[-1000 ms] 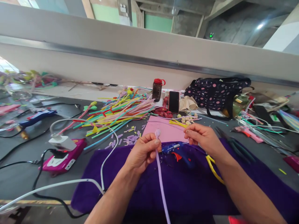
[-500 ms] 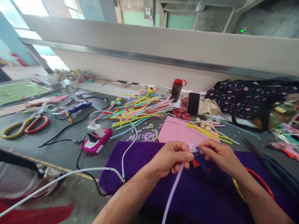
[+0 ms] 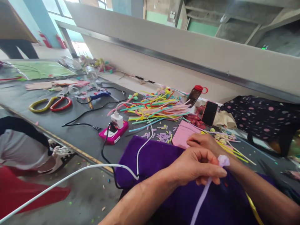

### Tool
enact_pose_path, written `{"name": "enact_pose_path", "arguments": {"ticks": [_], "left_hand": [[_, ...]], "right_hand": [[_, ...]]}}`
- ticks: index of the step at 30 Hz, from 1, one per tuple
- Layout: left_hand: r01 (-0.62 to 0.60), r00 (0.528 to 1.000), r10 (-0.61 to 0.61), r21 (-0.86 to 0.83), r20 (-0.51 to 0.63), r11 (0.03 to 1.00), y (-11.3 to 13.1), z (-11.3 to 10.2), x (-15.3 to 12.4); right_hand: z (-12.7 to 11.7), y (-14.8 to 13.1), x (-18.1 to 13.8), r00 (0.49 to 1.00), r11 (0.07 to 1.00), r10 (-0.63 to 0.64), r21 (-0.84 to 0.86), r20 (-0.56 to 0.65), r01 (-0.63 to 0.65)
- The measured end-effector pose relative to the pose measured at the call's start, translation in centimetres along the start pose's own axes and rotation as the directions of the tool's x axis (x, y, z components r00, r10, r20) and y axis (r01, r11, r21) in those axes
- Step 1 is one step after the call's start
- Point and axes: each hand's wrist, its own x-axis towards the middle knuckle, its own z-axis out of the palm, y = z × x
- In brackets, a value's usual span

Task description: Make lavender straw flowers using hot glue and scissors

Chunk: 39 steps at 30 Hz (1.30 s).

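Observation:
My left hand (image 3: 197,165) pinches a lilac pipe cleaner (image 3: 202,198) just below its pale, bunched flower-like head (image 3: 223,160). The stem hangs down over a dark purple cloth (image 3: 152,150). Behind it, my right hand (image 3: 202,142) stretches leftward above the lower part of a pink sheet (image 3: 181,136). Its fingers are loosely bent, and nothing shows between them; the left hand covers part of it. Short cut lilac pieces (image 3: 164,137) lie scattered left of the right fingertips.
A heap of coloured pipe cleaners (image 3: 159,109) lies at the back. A magenta power block (image 3: 114,134) trails cables, and a white cable (image 3: 77,172) crosses in front. Scissors (image 3: 61,103) are left; a bottle (image 3: 195,96), phone (image 3: 209,114) and patterned bag (image 3: 260,118) are right.
My right hand has left the flower-like head and reached leftward past my left hand toward the pink sheet. My left hand keeps the pipe cleaner. The view has turned left and tilted.

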Motion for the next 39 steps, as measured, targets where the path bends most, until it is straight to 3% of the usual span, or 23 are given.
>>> {"name": "enact_pose_path", "arguments": {"ticks": [6,11,21,27,29,32,36,39], "left_hand": [[0.001,1.000,-0.002,-0.039,-0.013,0.999,-0.2,-0.2,0.2],[0.005,1.000,-0.004,-0.045,0.026,0.999,-0.5,-0.1,0.2],[0.028,0.999,-0.026,-0.061,0.024,0.998,-0.1,-0.4,0.0],[-0.003,1.000,0.004,-0.060,0.012,0.998,0.0,-0.4,0.0],[-0.013,1.000,0.013,-0.062,-0.004,0.998,0.0,-0.3,0.0],[-0.023,0.999,0.021,-0.056,-0.033,0.998,0.0,-0.4,0.1],[-0.036,0.992,0.023,-0.104,-0.122,0.994,-0.1,-0.8,0.4],[-0.090,0.973,0.055,-0.152,-0.224,0.984,-0.1,-1.0,0.9]], "right_hand": [[3.6,-0.3,6.2,0.981,0.977,-0.185,-0.093,0.050,0.189],[5.0,-0.4,7.2,0.987,0.964,-0.126,-0.222,0.100,0.146],[5.6,-0.8,8.2,0.998,0.969,-0.053,-0.239,0.035,0.060],[4.3,0.3,7.6,0.999,0.997,-0.032,-0.073,-0.020,0.031],[4.0,0.7,7.3,1.000,0.993,-0.008,0.121,-0.029,0.012],[3.3,1.1,6.6,0.998,0.908,0.055,0.416,-0.016,-0.043],[1.6,1.1,4.3,0.986,0.857,0.160,0.501,-0.040,-0.118],[0.4,1.2,1.0,0.948,0.819,0.272,0.556,-0.166,-0.138]]}}
